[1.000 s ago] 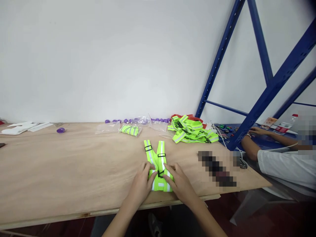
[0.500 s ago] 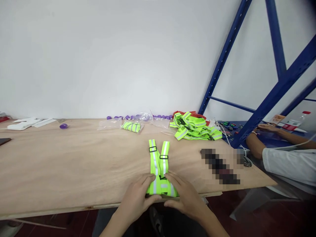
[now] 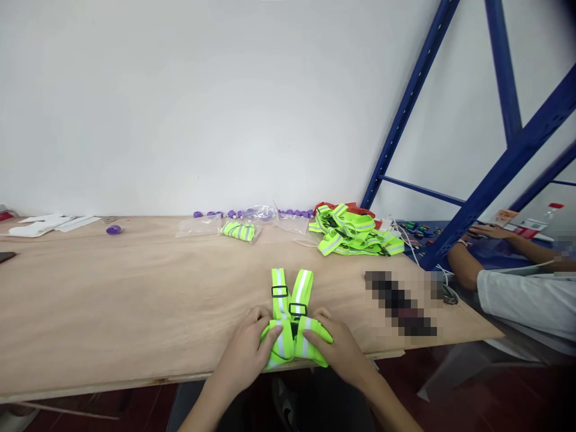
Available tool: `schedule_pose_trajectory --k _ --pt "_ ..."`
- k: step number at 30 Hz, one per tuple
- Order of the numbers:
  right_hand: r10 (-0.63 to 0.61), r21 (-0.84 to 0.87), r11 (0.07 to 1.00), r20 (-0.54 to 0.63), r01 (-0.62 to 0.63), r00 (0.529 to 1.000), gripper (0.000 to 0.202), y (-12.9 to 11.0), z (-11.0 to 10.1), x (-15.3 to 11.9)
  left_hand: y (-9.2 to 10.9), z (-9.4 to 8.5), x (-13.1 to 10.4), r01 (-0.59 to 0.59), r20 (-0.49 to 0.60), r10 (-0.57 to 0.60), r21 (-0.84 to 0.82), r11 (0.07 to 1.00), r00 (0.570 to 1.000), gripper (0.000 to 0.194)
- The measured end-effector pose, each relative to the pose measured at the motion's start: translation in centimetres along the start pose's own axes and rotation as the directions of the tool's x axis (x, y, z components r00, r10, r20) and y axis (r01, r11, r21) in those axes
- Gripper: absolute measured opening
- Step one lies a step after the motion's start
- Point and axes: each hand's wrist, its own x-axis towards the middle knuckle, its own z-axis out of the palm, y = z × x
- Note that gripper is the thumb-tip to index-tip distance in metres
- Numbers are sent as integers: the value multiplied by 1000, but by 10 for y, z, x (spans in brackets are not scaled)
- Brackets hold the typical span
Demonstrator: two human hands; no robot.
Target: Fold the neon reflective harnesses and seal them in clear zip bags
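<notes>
A neon yellow-green reflective vest (image 3: 282, 343) made of straps with silver stripes lies folded at the table's front edge. Two of its straps point away from me, each with a black slide buckle. My left hand (image 3: 246, 343) grips the left side of the fold, thumb on top and fingers tucked beside it. On the right side my right hand (image 3: 338, 348) holds the fold in the same way, thumb over the strap. A black clip shows between the two folded halves; the underside is hidden.
At the back lies a pile of similar vests (image 3: 346, 231), with a bagged vest (image 3: 238, 231), clear plastic bags (image 3: 200, 225) and purple rolls (image 3: 114, 230). A blue metal frame (image 3: 477, 186) rises at right. Beyond it, a co-worker's sleeve (image 3: 526, 297) shows at another table.
Both thumbs have come over the top of the vest, and its lower part is now folded up in two halves. The upper straps have slid toward me.
</notes>
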Motion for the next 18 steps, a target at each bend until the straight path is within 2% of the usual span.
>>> schedule_pose_trajectory --k 3,6,9,11,12,14,16,18 --pt "21 -36 999 -25 -22 999 21 0 2 12 -7 3 12 51 -8 -51 -23 998 999 27" --pt "40 -49 998 -106 -45 994 15 6 8 16 -10 7 19 79 -52 -83 -75 994 995 19" --pt "20 -61 998 -242 -36 970 24 14 16 16 -9 15 23 40 -110 -47 -61 997 993 16" --pt "-68 -80 996 -310 45 948 16 16 21 16 -5 23 24 -14 -131 2 -90 996 991 21" --pt "-123 -88 991 -317 99 941 9 16 23 16 -3 26 25 -35 -137 20 -115 993 990 24" --pt "-201 -85 979 -300 183 933 15 15 25 17 1 32 26 -53 -144 31 -150 987 989 27" --pt "-206 -58 979 -286 198 936 19 13 24 19 5 37 29 -36 -144 17 -133 990 989 26" --pt "-170 -14 985 -270 172 948 13 11 23 22 7 40 33 -5 -138 -5 -70 998 990 25"
